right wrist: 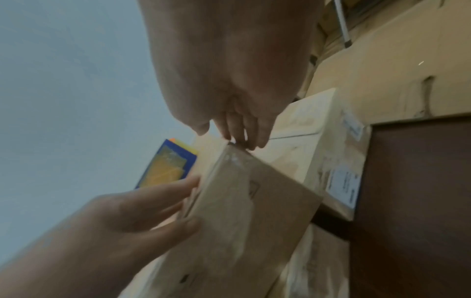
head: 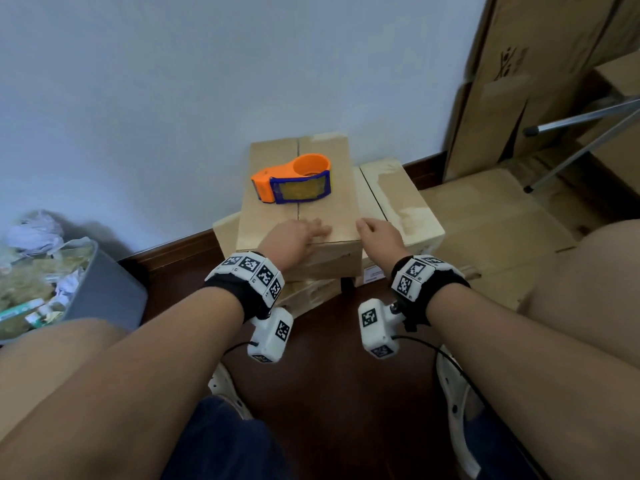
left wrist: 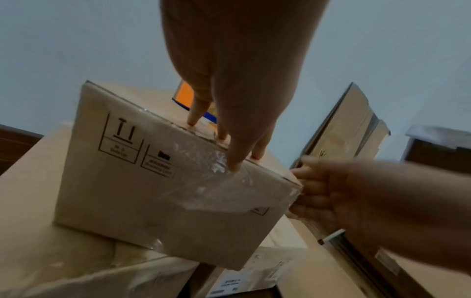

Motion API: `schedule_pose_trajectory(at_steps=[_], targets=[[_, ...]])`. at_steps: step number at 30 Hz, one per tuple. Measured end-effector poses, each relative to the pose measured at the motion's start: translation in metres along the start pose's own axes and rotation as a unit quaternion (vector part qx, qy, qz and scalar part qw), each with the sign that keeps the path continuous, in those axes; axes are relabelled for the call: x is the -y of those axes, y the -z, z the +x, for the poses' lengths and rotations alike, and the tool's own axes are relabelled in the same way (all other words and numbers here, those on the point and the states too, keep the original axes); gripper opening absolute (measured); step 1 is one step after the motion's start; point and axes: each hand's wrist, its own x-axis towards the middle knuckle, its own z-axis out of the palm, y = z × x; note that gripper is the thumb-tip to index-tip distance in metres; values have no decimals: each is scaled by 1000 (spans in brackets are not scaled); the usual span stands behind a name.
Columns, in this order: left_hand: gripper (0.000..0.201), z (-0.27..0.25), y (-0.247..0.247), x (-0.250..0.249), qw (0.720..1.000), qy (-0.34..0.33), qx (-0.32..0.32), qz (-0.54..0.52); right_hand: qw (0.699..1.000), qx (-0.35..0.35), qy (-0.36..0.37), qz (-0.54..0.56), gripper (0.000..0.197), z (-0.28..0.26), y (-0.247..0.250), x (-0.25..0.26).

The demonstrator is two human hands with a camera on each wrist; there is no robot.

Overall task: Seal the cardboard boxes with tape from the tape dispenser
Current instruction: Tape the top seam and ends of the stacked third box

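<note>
A small cardboard box point(head: 301, 213) tops a stack of boxes by the wall. On its lid lies the orange and blue tape dispenser point(head: 292, 180), held by neither hand. My left hand point(head: 304, 233) lies flat on the lid's near edge. Its straight fingers point(left wrist: 201, 108) press the top and its thumb presses the clear tape point(left wrist: 216, 181) on the front face. My right hand point(head: 379, 237) is at the box's point(right wrist: 242, 201) near right corner, fingertips point(right wrist: 242, 139) touching it, thumb just above the lid. The left hand point(right wrist: 142, 211) and dispenser point(right wrist: 165, 167) show beyond that corner.
More cardboard boxes point(head: 398, 199) sit under and right of the top one. A grey bin of rubbish point(head: 104, 289) stands on the left. Flattened cartons point(head: 502, 81) and a metal stand point(head: 581, 119) crowd the right. Dark wooden floor point(head: 329, 375) lies between my legs.
</note>
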Motion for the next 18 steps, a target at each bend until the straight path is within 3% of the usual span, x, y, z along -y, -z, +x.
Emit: schedule_pose_trajectory(at_steps=[5, 7, 11, 13, 15, 18], targets=[[53, 7, 8, 1, 999, 13, 34, 32, 989, 92, -31, 109, 45, 6, -6, 9], [54, 8, 9, 1, 998, 12, 43, 34, 984, 86, -52, 147, 49, 13, -5, 1], [52, 8, 8, 0, 998, 14, 49, 37, 970, 103, -91, 202, 76, 19, -11, -4], [51, 7, 7, 0, 998, 9, 46, 45, 963, 104, -94, 232, 67, 14, -11, 2], [50, 7, 7, 2, 998, 2, 39, 42, 967, 81, -104, 220, 60, 12, -6, 8], [48, 3, 4, 5, 998, -11, 36, 57, 989, 24, -103, 100, 63, 14, -1, 13]])
